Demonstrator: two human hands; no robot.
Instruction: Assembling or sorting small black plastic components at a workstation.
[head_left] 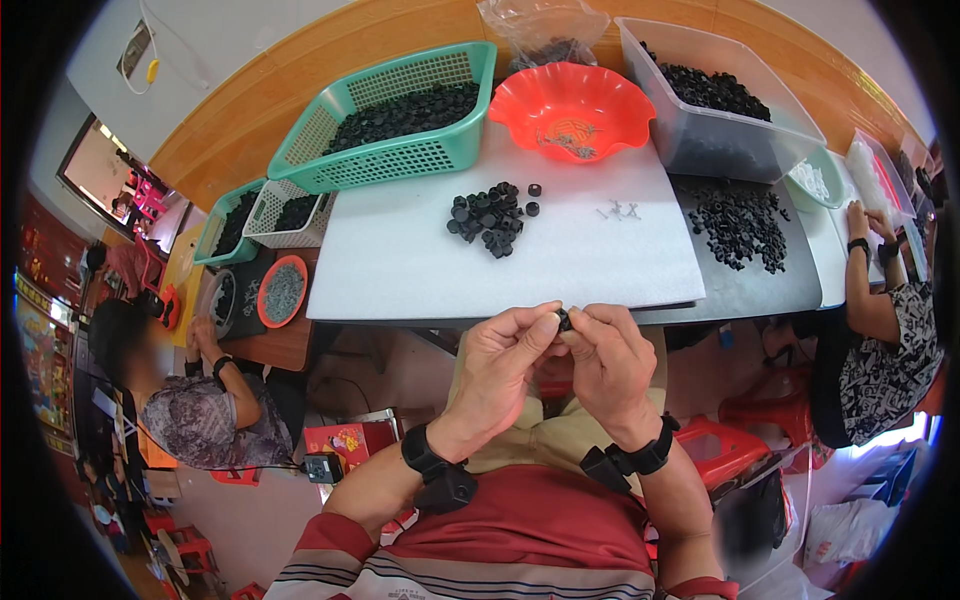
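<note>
Just off the table's near edge, my left hand (pixel 503 360) and my right hand (pixel 612 365) meet and pinch a small black plastic part (pixel 564 320) between the fingertips. Most of that part is covered by my fingers. Beyond them, a pile of black round caps (pixel 488 220) lies on the white foam sheet (pixel 400 270), with two loose caps beside it. A few small metal pins (pixel 622 211) lie to the right of the pile. More of these pins sit in the red wavy-edged bowl (pixel 505 105) behind.
A green basket (pixel 400 165) and a clear plastic bin (pixel 720 155) hold black parts at the back. Black rings (pixel 740 228) are heaped at right. A red-rimmed dish (pixel 283 292) of small grey pieces stands at left. One person (pixel 215 405) works at left, another (pixel 885 330) at right.
</note>
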